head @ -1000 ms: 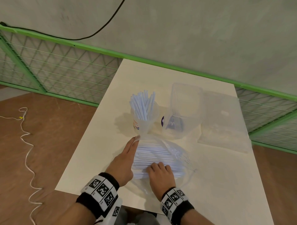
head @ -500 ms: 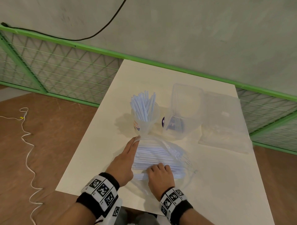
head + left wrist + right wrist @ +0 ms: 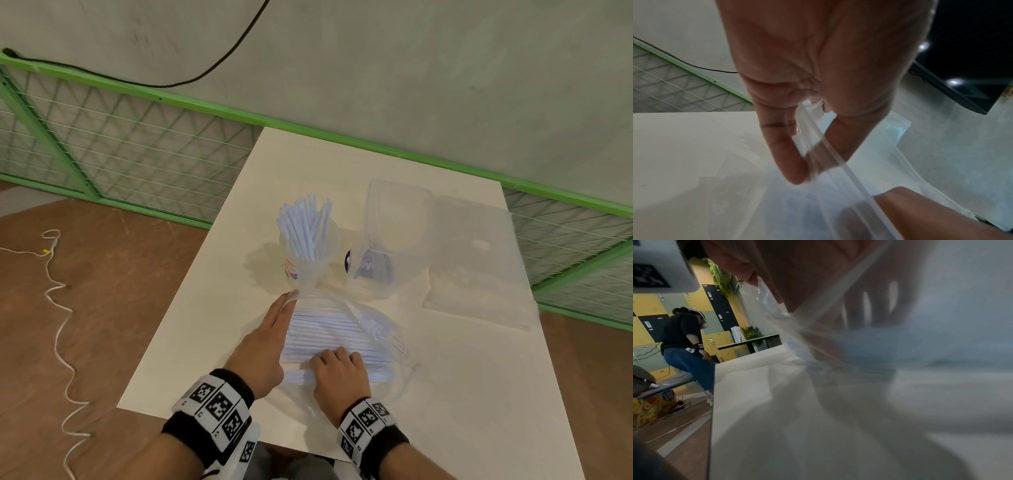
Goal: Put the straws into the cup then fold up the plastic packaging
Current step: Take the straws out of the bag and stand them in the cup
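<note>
A clear cup (image 3: 310, 260) stands mid-table with several pale blue straws (image 3: 308, 226) upright in it. Just in front of it lies the clear zip bag (image 3: 376, 325) with many more straws (image 3: 329, 329) lying across inside. My left hand (image 3: 289, 298) lies along the bag's left side. Its thumb and forefinger (image 3: 789, 162) pinch the bag's zip strip (image 3: 838, 164) at the corner near the cup. My right hand (image 3: 337, 359) is at the bag's near end, fingers curled over a bunch of straws. Through the film in the right wrist view, its fingers (image 3: 875, 311) close on bluish straws (image 3: 875, 345).
A clear plastic tub (image 3: 394, 236) stands right of the cup, and a flat clear lid (image 3: 479, 270) lies beyond it. The white table (image 3: 462, 394) ends close to my wrists. A green mesh fence (image 3: 120, 150) runs behind. Another person (image 3: 686, 344) stands at a distance.
</note>
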Motion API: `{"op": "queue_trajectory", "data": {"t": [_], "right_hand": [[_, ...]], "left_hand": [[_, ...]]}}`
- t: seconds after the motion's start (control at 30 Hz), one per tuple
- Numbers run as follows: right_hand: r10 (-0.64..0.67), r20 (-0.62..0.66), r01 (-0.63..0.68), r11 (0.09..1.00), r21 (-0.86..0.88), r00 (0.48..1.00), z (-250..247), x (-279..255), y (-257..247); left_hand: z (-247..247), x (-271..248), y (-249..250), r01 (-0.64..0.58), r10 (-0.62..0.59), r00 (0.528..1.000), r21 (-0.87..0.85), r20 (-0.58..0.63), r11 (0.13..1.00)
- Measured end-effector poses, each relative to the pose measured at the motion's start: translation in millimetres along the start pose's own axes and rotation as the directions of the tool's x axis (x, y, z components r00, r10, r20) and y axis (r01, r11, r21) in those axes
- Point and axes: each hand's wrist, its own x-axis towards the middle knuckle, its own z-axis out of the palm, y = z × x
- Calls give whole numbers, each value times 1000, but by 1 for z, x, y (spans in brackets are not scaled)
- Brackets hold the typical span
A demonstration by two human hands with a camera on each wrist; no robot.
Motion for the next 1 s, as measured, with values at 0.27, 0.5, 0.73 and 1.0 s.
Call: {"op": "queue_trajectory", "data": {"t": [0.27, 0.5, 0.73, 1.0], "right_hand": [[-79, 121, 75, 997, 36, 990, -10, 0, 2], [-78, 107, 68, 993, 93, 991, -14, -4, 11], [-54, 132, 48, 998, 45, 990, -15, -1, 7], [-87, 162, 100, 992, -73, 983, -19, 2, 4]], "left_hand": [[0, 0, -1, 2, -2, 1000, -7, -2, 1000], [0, 1, 2, 2, -2, 1000, -5, 2, 1000], [-1, 1, 2, 14, -14, 1000, 4, 13, 1000], [-2, 1, 3, 5, -5, 1000, -6, 5, 1000]]}}
